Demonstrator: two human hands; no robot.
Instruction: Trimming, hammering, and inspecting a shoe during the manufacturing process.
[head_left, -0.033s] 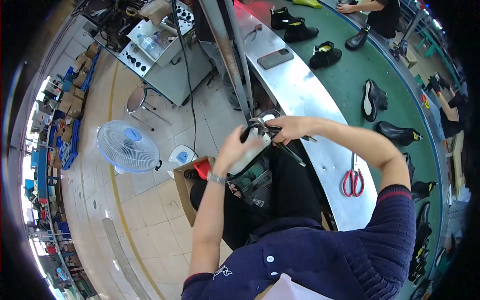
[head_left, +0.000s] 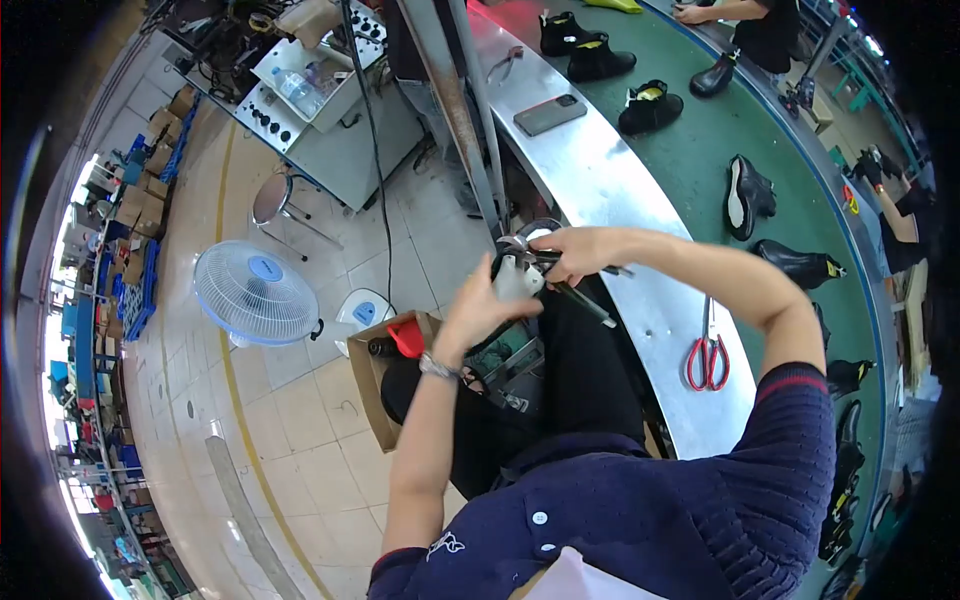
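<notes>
A black shoe with a white sole (head_left: 513, 279) is held above my lap, its underside facing up. My left hand (head_left: 484, 308) wraps round it, thumb lying across the sole, and hides much of the shoe's near part. My right hand (head_left: 578, 254) grips a pair of pincers (head_left: 590, 305). Their metal head rests at the shoe's far end, and the dark handles stick out below and to the right of my fingers. Whether the jaws hold any of the shoe's material, I cannot tell.
On the metal bench at right lie red-handled scissors (head_left: 707, 360), a phone (head_left: 551, 116) and another pair of pliers (head_left: 507, 62). Black shoes (head_left: 750, 198) line the green conveyor (head_left: 690, 135). At left stand a fan (head_left: 257, 293), a stool (head_left: 272, 199) and a cardboard box (head_left: 372, 400). Other people work nearby.
My left hand has shifted right and turned over the shoe, its thumb now across the sole, covering more of it. My right hand and the pincers have hardly moved.
</notes>
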